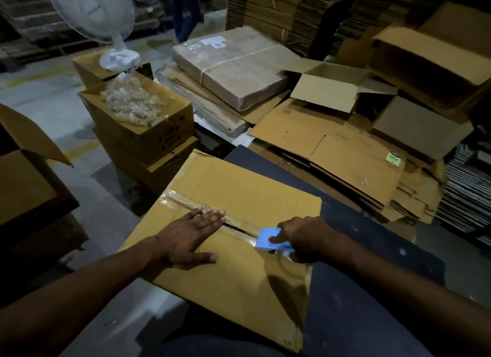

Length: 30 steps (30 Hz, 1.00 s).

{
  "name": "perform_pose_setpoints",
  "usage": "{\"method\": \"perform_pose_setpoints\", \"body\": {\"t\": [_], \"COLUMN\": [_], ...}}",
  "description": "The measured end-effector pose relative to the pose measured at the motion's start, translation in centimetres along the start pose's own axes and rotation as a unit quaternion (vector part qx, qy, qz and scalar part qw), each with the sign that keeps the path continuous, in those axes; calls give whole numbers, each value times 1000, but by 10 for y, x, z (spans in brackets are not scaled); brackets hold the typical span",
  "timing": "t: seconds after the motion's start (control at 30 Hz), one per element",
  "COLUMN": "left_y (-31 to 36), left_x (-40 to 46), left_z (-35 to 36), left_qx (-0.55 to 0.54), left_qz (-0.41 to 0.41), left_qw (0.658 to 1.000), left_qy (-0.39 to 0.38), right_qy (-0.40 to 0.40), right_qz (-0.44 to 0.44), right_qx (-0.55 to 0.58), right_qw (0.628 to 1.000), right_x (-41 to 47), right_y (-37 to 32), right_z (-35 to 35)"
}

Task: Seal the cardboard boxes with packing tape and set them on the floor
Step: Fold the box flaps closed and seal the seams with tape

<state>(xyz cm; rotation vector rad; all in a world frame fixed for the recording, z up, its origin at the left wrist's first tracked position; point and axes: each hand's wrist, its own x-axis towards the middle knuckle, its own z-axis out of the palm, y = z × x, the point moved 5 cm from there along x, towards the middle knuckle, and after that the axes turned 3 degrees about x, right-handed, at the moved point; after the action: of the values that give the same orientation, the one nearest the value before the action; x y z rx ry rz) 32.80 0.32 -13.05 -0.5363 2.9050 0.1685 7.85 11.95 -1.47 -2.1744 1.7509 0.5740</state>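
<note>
A: Where does the cardboard box point(233, 240) sit?

B: On the dark table point(372, 263), flaps closed, clear tape point(186, 201) along the far part of its centre seam.

A: And the hands?

B: The left hand point(188, 237) lies flat on the near flap, fingers straight, tips at the seam. The right hand point(303, 237) grips a blue tape dispenser point(271, 240) pressed onto the seam near the box's right edge.
</note>
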Motion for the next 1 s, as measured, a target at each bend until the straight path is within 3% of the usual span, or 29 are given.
{"method": "perform_pose_setpoints", "body": {"t": [0.13, 0.3, 0.6, 0.83, 1.0], "left_y": [34, 100, 87, 91, 148], "left_x": [17, 55, 41, 43, 65], "left_z": [-3, 8, 8, 5, -7], "left_qx": [24, -17, -19, -10, -10], "left_qz": [-31, -26, -23, -31, -28], "left_qw": [998, 999, 999, 999, 1000], "left_qy": [45, 23, 45, 35, 8], "right_qy": [-47, -69, -94, -63, -80], "right_qz": [47, 55, 90, 117, 89], "right_qx": [33, 38, 51, 25, 60], "right_qw": [997, 995, 990, 991, 991], "right_x": [11, 18, 0, -49, -55], "right_y": [-1, 2, 12, 44, 42], "right_z": [-1, -1, 8, 31, 28]}}
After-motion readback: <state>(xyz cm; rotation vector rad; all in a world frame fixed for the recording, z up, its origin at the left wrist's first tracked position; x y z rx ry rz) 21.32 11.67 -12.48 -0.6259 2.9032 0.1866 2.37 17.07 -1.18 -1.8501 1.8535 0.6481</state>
